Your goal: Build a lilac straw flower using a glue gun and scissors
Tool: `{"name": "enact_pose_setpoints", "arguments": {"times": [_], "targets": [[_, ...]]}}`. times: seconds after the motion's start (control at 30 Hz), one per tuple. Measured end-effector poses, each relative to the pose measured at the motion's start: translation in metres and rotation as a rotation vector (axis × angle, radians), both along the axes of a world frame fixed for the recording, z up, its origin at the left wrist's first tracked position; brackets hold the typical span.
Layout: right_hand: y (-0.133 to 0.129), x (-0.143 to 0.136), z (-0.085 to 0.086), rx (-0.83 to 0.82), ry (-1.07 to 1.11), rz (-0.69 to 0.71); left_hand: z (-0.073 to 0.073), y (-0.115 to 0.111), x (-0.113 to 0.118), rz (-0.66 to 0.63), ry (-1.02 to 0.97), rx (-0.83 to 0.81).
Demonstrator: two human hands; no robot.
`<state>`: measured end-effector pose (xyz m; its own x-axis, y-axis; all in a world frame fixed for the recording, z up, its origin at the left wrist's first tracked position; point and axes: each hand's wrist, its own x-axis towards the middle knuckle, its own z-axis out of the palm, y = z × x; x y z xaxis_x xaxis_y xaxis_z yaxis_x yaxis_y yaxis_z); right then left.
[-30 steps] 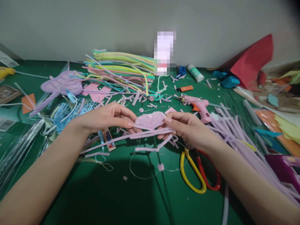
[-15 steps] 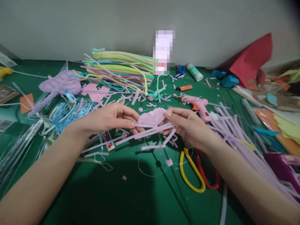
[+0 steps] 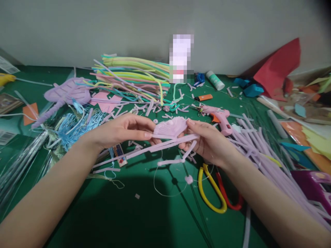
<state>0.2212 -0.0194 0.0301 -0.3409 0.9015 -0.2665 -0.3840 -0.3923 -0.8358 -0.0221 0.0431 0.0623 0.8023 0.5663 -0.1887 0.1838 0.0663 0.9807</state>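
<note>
Between my two hands is a small pale-purple fan-shaped craft piece with ridges. My left hand pinches its left end between thumb and fingers. At the other end, my right hand grips its upper right corner, its lower fingers tucked underneath. Purple foam strips run below the piece, from the right fingers down to the left. A bent purple strip and a thin clear thread with a small purple bead hang beneath the right hand.
Yellow-and-red-handled scissors lie below my right forearm. A pink glue gun and an orange lighter sit beyond it. Coloured strips are bundled at the back. Left stand a purple leaf-shaped piece and blue threads.
Both hands have moved slightly right with the purple piece, which now shows more of its ridged face. The hanging thread and bead have shifted slightly right with them.
</note>
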Motion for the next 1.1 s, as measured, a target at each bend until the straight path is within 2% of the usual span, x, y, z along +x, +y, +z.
{"name": "enact_pose_setpoints", "arguments": {"times": [0.23,0.37,0.47,0.57,0.83,1.1], "targets": [[-0.001,0.0,-0.004,0.004,-0.065,-0.003,-0.01,0.005,-0.004,0.019,0.048,-0.093],[-0.003,-0.005,-0.003,0.015,-0.12,-0.05,-0.014,0.004,-0.001,0.106,0.154,-0.08],[-0.004,-0.008,-0.003,0.034,-0.171,-0.069,-0.013,-0.003,0.008,0.115,0.17,-0.077],[-0.005,-0.008,-0.005,0.067,-0.245,-0.091,-0.009,-0.011,0.019,0.086,0.194,-0.005],[-0.006,-0.001,0.0,0.102,-0.425,0.072,0.001,-0.021,0.026,0.112,0.202,0.071],[-0.005,0.003,0.001,0.11,-0.414,0.161,0.001,-0.024,0.031,0.145,0.272,0.131]]}}
